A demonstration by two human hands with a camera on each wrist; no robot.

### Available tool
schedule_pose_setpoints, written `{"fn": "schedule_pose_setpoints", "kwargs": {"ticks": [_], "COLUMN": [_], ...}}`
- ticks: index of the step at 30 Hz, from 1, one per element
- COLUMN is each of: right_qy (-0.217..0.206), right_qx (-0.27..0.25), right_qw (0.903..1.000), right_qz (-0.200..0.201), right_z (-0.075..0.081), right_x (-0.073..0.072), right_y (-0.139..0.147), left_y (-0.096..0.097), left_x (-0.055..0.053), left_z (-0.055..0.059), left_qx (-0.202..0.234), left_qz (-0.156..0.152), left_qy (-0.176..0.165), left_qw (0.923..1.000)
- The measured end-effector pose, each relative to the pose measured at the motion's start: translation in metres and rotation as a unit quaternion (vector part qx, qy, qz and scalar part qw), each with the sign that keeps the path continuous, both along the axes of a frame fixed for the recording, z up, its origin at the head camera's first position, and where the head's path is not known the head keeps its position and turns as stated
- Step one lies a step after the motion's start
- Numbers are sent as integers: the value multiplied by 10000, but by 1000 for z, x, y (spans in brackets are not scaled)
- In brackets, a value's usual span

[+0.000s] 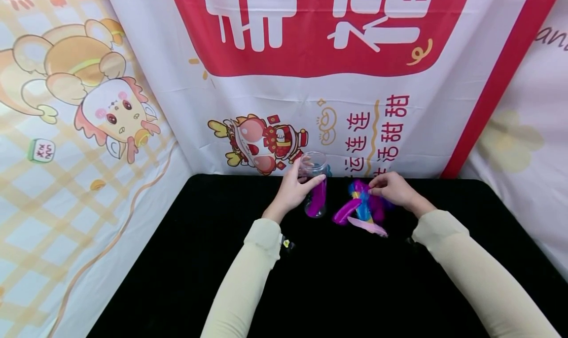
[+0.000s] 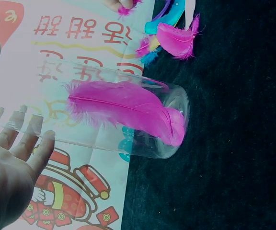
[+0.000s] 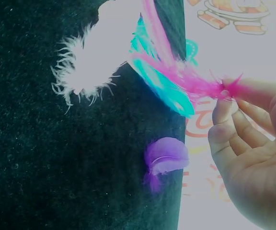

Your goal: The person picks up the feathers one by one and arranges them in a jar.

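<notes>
With fingers and thumb around its upper part, my left hand (image 1: pixel 290 189) holds a tall clear glass (image 1: pixel 315 168) upright on the black table. A magenta feather (image 2: pixel 121 103) stands inside it. To the right, my right hand (image 1: pixel 392 187) pinches the quill end of a pink feather (image 3: pixel 195 86) between thumb and fingertips. Below that hand lies a loose pile of feathers (image 1: pixel 364 207) in magenta, blue, yellow and pale pink. In the right wrist view, a turquoise feather (image 3: pixel 164 88) and a fluffy whitish feather (image 3: pixel 87 62) show, with a purple feather (image 3: pixel 166 155) lying apart.
The black-covered table (image 1: pixel 337 284) meets a printed cloth backdrop (image 1: pixel 284 89) close behind the glass and feathers. Another patterned cloth (image 1: pixel 111 200) hangs along the left side. A small dark item with a yellow mark (image 1: pixel 287 243) shows beside my left cuff.
</notes>
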State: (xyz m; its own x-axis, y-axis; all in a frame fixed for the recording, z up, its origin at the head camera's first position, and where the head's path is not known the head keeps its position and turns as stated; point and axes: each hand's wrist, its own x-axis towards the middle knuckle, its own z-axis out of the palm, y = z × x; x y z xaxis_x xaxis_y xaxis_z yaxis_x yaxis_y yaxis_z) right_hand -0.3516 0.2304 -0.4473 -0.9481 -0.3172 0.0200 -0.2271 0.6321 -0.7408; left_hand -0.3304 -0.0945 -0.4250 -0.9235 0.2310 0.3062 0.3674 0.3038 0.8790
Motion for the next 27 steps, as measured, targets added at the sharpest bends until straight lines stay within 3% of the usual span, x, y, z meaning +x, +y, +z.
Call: {"fn": "schedule_pose_setpoints", "kwargs": {"ticks": [14, 27], "right_qy": [-459, -222], "right_qx": [-681, -701], "right_qw": [9966, 9973], "right_qz": [12, -70], "right_z": [18, 13], "right_x": [9, 7], "right_y": [-3, -1], "left_y": [1, 2], "left_x": [2, 3], "left_z": [0, 2], "left_qx": [55, 5], "left_qz": [-5, 30], "left_qy": [60, 109], "left_qw": [10000, 9999]}}
